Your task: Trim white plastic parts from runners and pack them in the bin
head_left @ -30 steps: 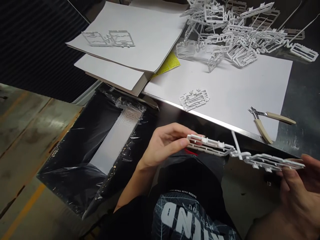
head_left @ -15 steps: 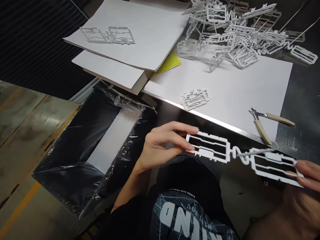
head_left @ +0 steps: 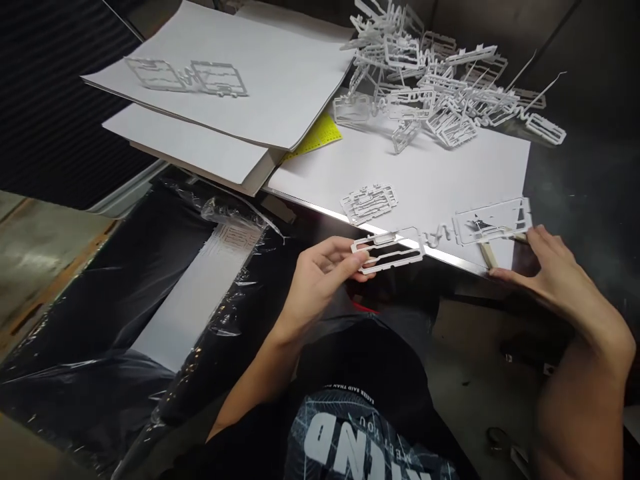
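Note:
My left hand (head_left: 320, 283) is closed in a pinch on the left end of a white plastic double frame (head_left: 390, 248), held level at the table's front edge. The frame's right half (head_left: 493, 223) lies over the beige-handled cutters (head_left: 487, 255) on the white paper (head_left: 450, 173). My right hand (head_left: 550, 273) has its fingers spread. Its index fingertip touches the frame's right end and its thumb is by a cutter handle.
A small stack of cut white parts (head_left: 369, 200) lies on the paper. A heap of white frames (head_left: 430, 93) fills the back. Stacked paper sheets (head_left: 260, 80) carry one frame (head_left: 185, 75). A plastic-lined black bin (head_left: 125, 300) stands below left.
Both hands carried the frame up and forward from my lap to the table edge. Its right half came down onto the cutters, and my right hand loosened its hold.

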`<state>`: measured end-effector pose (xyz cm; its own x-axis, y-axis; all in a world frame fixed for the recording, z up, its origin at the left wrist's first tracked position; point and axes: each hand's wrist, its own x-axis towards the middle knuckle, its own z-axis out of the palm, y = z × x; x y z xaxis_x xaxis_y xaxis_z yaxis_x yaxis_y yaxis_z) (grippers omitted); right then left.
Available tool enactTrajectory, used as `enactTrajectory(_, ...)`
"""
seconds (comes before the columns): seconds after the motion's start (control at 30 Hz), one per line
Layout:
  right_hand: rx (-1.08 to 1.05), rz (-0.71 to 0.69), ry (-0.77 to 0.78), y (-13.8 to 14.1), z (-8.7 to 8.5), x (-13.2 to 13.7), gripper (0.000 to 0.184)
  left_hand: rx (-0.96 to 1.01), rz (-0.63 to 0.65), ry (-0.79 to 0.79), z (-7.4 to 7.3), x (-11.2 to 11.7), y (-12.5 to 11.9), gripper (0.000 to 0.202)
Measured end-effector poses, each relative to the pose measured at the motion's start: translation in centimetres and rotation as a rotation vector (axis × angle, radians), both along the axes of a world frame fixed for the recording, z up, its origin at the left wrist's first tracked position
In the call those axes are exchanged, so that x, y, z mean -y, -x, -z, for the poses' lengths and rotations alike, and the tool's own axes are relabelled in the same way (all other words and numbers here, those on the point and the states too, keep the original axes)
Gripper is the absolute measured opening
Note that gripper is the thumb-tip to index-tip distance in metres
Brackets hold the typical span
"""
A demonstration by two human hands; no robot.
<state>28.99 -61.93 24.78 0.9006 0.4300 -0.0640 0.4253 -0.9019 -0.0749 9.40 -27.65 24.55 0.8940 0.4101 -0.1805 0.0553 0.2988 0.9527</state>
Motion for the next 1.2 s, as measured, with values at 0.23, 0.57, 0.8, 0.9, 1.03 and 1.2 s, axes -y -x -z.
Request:
enactTrajectory(0.23, -0.004, -0.091, 0.151, 2.0, -2.7, -3.5, 0.057, -0.001, -0.025, 0.097, -0.4, -0.4, 0.1, 0.020)
enactTrajectory(0.57, -0.140, -0.342, -0.109, 5.5, -3.5, -4.5, 0.018, 0.033, -0.065, 0.112, -0.4, -0.3, 0.0, 0.026)
enactTrajectory(0.8, -0.408, -0.279, -0.480, 7.7, -3.9, -7.1, 0.021, 0.066, -0.078, 0.070, -0.6, -0.1, 0.1, 0.030)
enactTrajectory(0.9, -0.430, -0.227, -0.567, 8.3, -4.4, -8.4, 0.027, 0.065, -0.085, 0.042, -0.6, 0.0, 0.2, 0.031)
enactTrajectory(1.03, -0.461, -0.171, -0.619, 8.6, -4.8, -9.6, 0.030, 0.084, -0.067, 0.026, -0.6, 0.3, 0.2, 0.025)
enactTrajectory(1.2, -0.481, -0.139, -0.691, 8.8, -4.8, -10.2, 0.032, 0.089, -0.062, -0.014, -0.5, 0.4, 0.4, 0.021)
